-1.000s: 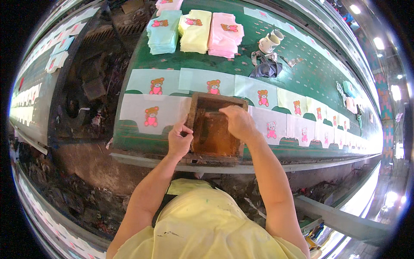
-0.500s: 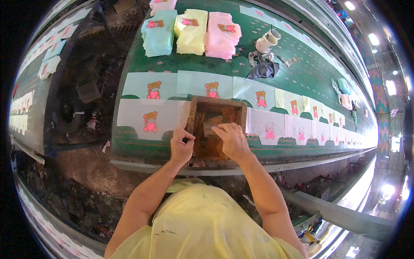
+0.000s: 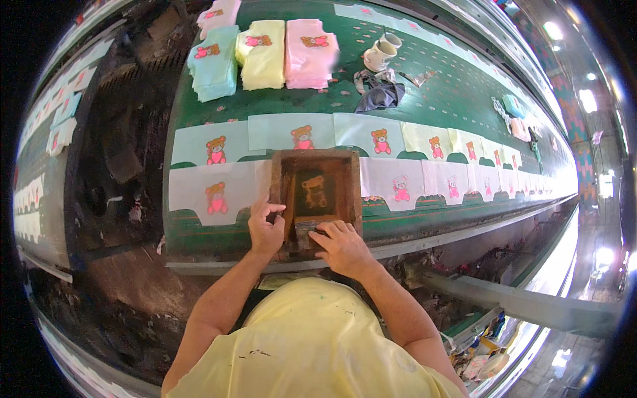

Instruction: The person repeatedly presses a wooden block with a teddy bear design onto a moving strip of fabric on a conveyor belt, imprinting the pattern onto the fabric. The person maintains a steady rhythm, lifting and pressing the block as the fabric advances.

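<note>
A brown wooden printing frame with a bear stencil lies flat on a pale cloth piece at the near edge of the long green table. My left hand grips the frame's left near corner. My right hand is closed on a small squeegee at the near end inside the frame. Cloth pieces printed with bears lie in two rows to either side of the frame.
Stacks of folded blue, yellow and pink cloth sit at the far side, beside two pale cups and a dark rag. A dark gap runs left of the table. A grey beam lies lower right.
My right hand has drawn the squeegee from the far end of the frame down to its near end. My left hand has stayed on the frame's left side.
</note>
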Motion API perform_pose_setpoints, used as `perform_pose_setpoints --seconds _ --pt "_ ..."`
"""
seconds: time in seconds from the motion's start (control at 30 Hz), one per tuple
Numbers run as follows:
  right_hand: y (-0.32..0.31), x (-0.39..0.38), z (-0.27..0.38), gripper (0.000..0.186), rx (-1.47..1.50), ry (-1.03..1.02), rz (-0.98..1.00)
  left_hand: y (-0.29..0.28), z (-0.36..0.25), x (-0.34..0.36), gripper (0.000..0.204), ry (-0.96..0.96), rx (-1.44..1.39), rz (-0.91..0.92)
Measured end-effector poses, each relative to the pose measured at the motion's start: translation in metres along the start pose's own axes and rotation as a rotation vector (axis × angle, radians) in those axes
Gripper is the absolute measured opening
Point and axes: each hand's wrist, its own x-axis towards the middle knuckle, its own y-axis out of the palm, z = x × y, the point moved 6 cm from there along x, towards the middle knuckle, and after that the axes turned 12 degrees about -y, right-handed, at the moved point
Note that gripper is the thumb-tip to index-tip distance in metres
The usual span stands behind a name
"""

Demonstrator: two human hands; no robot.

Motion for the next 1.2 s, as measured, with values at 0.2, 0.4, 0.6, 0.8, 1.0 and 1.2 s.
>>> perform_pose_setpoints --seconds 0.2,0.4,0.6,0.8,1.0,1.2 --pt "-0.015 -0.045 -0.022 0.052 0.049 0.042 -0.309 -0.001 0.001 -0.005 0.015 0.062 0.015 -0.011" --pt "-0.026 -0.133 -0.092 0.046 0.442 0.388 -0.592 0.038 -0.054 -0.029 0.019 0.217 0.028 -0.039" --pt "-0.066 -0.206 -0.156 0.044 0.395 0.355 -0.675 0.148 -0.092 -0.043 0.021 0.275 -0.026 -0.043" --pt "-0.101 -0.264 -0.211 0.044 0.364 0.357 -0.653 0.232 -0.094 -0.056 0.020 0.047 -0.095 -0.007" --pt "-0.123 -0.278 -0.224 0.039 0.168 0.188 -0.612 0.254 -0.091 -0.063 0.015 -0.153 -0.196 0.011" --pt "-0.129 -0.253 -0.206 0.039 0.120 -0.138 -0.456 0.258 -0.081 -0.062 0.016 -0.206 -0.296 -0.006"
